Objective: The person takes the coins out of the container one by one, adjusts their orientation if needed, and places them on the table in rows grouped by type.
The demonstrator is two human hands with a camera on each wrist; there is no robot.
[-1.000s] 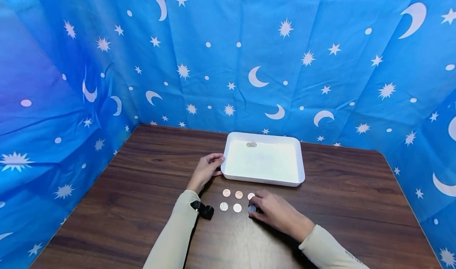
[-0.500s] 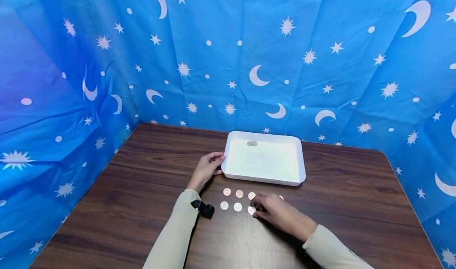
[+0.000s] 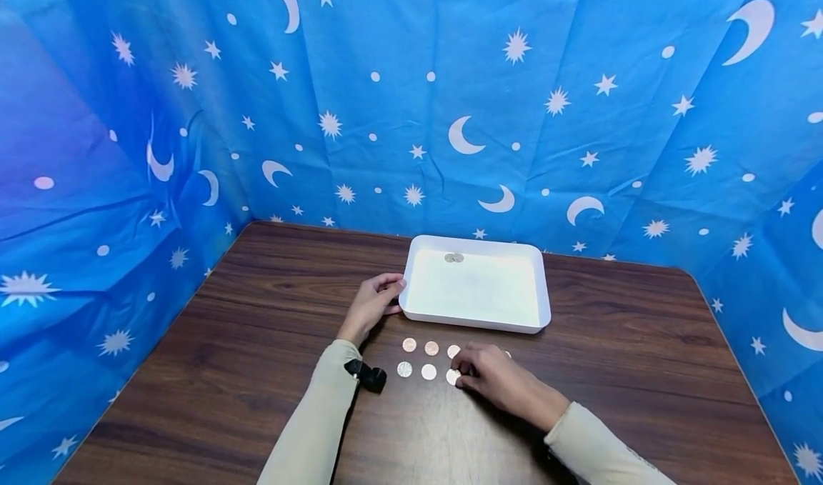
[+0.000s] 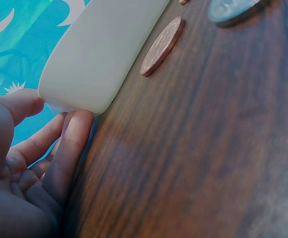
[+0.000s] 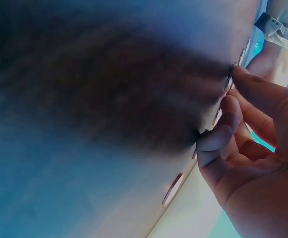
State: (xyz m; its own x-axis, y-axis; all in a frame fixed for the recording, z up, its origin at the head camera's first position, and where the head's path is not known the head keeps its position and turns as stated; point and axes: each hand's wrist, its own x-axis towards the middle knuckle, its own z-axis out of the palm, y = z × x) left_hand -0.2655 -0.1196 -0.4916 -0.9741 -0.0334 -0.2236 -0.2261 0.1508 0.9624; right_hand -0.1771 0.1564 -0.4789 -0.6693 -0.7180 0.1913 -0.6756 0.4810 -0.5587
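Observation:
My left hand (image 3: 373, 303) grips the left edge of a white tray (image 3: 479, 323); in the left wrist view the thumb lies at the rim and fingertips at the underside. My right hand (image 3: 501, 381) is low over the table, thumb and forefinger at the edge of a silvery coin (image 3: 453, 377) lying flat. Left of it in the same row are two silvery coins (image 3: 429, 372). A row of copper coins (image 3: 431, 348) lies between these and the tray. Another coin (image 3: 509, 355) is mostly hidden behind the right hand.
Two overlapping silvery coins (image 3: 454, 258) lie inside the tray near its back wall. The dark wooden table (image 3: 244, 371) meets a blue cloth (image 3: 398, 113) with moons and stars at the back and sides. A black wrist camera (image 3: 366, 376) sits on the left sleeve.
The coin under my right fingers looked darker and partly covered a second ago; now it lies flat and bright. The right hand shifted slightly right. The left hand stays on the tray.

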